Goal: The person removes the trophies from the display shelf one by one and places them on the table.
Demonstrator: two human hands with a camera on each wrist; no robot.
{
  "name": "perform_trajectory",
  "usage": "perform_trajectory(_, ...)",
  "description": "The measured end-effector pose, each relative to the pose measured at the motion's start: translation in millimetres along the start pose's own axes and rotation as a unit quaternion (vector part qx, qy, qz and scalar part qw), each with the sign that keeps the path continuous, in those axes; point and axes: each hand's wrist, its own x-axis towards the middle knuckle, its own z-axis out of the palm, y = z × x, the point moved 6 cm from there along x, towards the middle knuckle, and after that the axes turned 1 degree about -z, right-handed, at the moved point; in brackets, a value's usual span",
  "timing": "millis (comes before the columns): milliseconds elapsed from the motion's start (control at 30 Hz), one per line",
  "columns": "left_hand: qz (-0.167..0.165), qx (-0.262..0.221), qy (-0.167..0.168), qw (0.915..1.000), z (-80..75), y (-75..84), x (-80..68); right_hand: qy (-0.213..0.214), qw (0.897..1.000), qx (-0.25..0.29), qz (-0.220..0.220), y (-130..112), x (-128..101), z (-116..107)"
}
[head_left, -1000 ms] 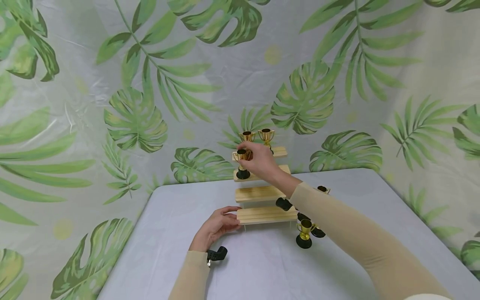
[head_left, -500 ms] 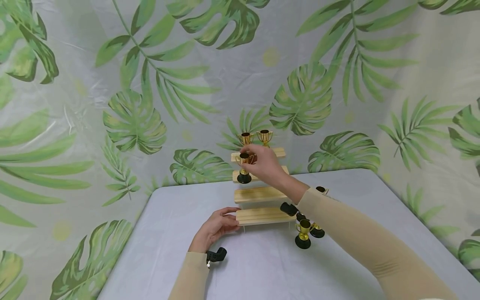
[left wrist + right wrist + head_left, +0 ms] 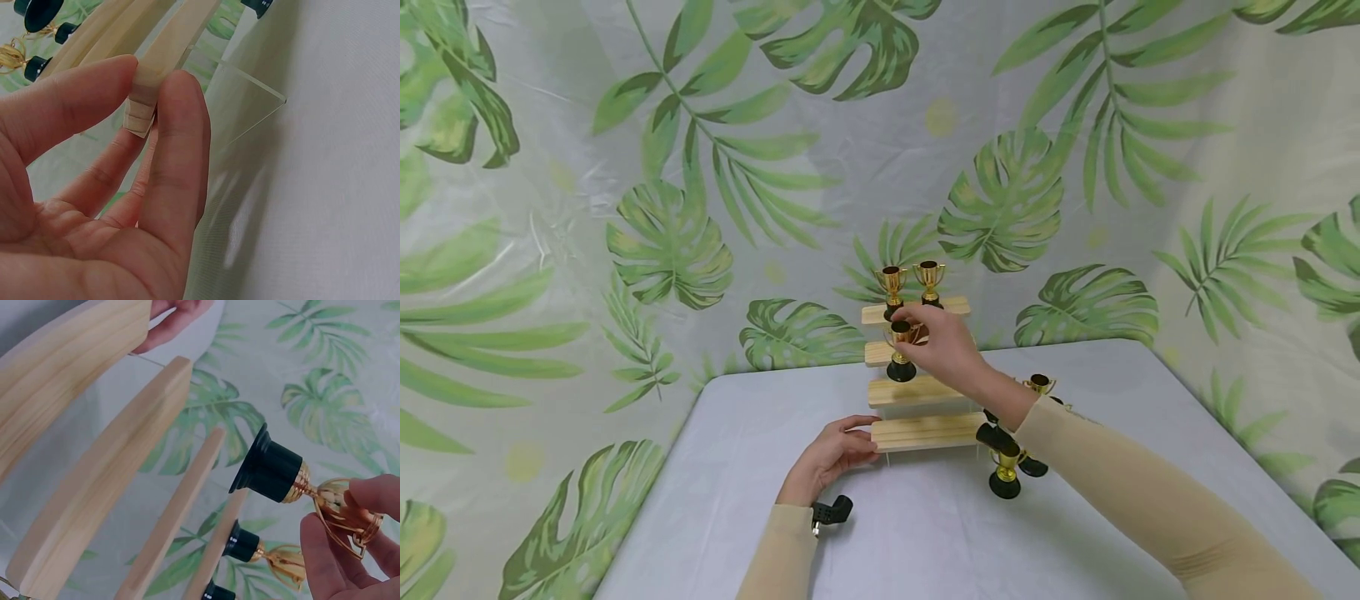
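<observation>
My right hand [image 3: 946, 350] pinches a small gold trophy [image 3: 901, 369] with a black base by its cup, thumb and fingers around it. The trophy is upright in front of the second-highest step of a four-tier wooden display stand [image 3: 928, 432]. In the right wrist view, the trophy's base [image 3: 272, 469] is clear of the boards. My left hand [image 3: 835, 450] holds the left end of the lowest board; the left wrist view shows thumb and finger on either side of that board [image 3: 169, 47]. Two matching trophies, left [image 3: 892, 287] and right [image 3: 929, 279], stand on the top step.
Right of the stand, a trophy [image 3: 1004, 479] stands on the white-covered table [image 3: 715, 467]. More trophies [image 3: 1039, 383] are behind it, partly hidden by my right forearm. Clear supports [image 3: 250, 81] carry the boards. A leaf-print cloth [image 3: 670, 242] hangs behind the table.
My right hand has moved down and slightly right, bringing the trophy away from the second-highest step's left end. My left hand stays at the lowest board.
</observation>
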Motion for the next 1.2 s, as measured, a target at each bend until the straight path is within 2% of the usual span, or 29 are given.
perform_trajectory(367,-0.004,-0.001,0.003,1.0,0.8,1.0,-1.3,0.001,1.0,0.019,-0.014,3.4,-22.2,-1.2)
perform_trajectory(967,-0.004,-0.002,-0.006,1.0,1.0,2.3,-2.4,-0.005,0.999,0.033,0.009,-2.9,-60.6,-5.7)
perform_trajectory(1200,0.002,0.01,0.001,0.9999,0.4,1.1,-1.8,-0.001,0.999,0.038,0.014,-2.0,-75.4,-6.4)
